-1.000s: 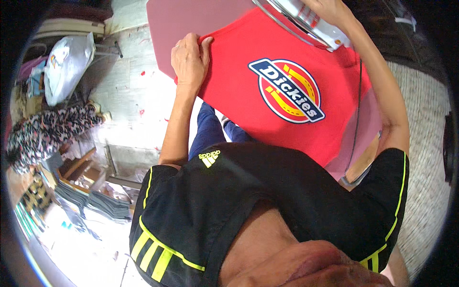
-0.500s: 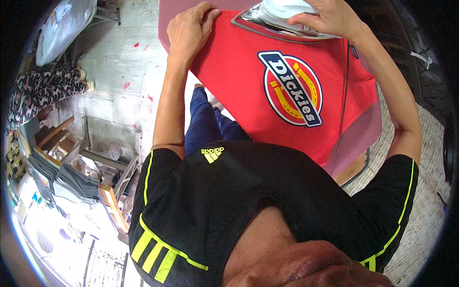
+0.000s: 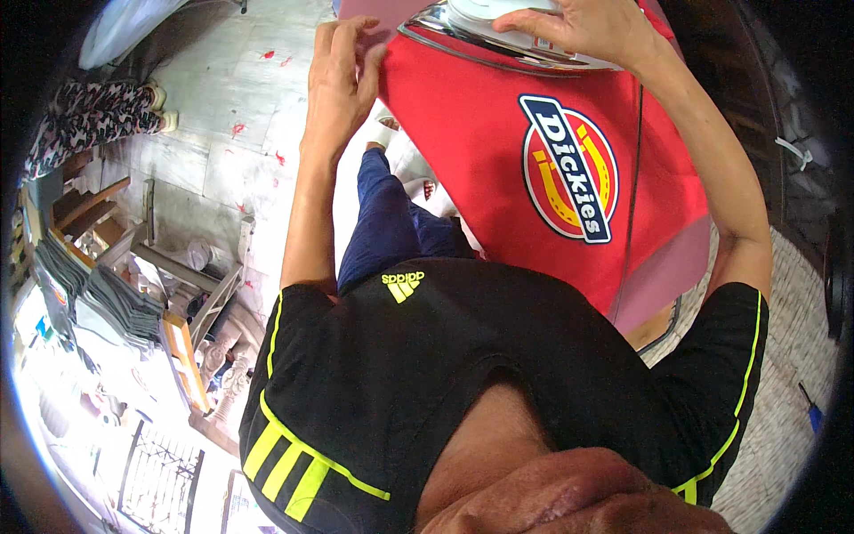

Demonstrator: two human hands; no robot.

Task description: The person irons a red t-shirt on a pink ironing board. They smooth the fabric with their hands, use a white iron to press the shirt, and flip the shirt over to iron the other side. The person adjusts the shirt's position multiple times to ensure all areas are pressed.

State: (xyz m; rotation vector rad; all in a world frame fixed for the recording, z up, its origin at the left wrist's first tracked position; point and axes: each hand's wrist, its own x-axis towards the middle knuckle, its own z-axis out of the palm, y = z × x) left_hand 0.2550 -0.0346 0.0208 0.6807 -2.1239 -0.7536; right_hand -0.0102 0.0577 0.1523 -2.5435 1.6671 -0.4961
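A red piece of fabric (image 3: 480,125) with a round yellow, red and navy emblem (image 3: 571,169) lies over a pinkish board (image 3: 689,258). My right hand (image 3: 596,34) is closed on the clothes iron (image 3: 471,40) at the top of the view; its handle is partly cut off by the frame edge. The iron's shiny body rests on the fabric above the emblem. My left hand (image 3: 341,76) is at the fabric's upper left corner, fingers stretched and thumb apart, with nothing visible in it. A dark cord (image 3: 634,196) runs down across the fabric's right part.
Someone in camouflage-patterned trousers (image 3: 89,116) stands at the far left. Below are a stack of dark grey folded garments (image 3: 116,303) and a wooden frame (image 3: 182,356). A pale board (image 3: 124,27) shows at the upper left. Red scraps (image 3: 237,130) lie on the tiled floor.
My left hand has come off the fabric's corner and its fingers have spread. The iron appears slightly farther left, and the emblem farther right, as the whole view has shifted.
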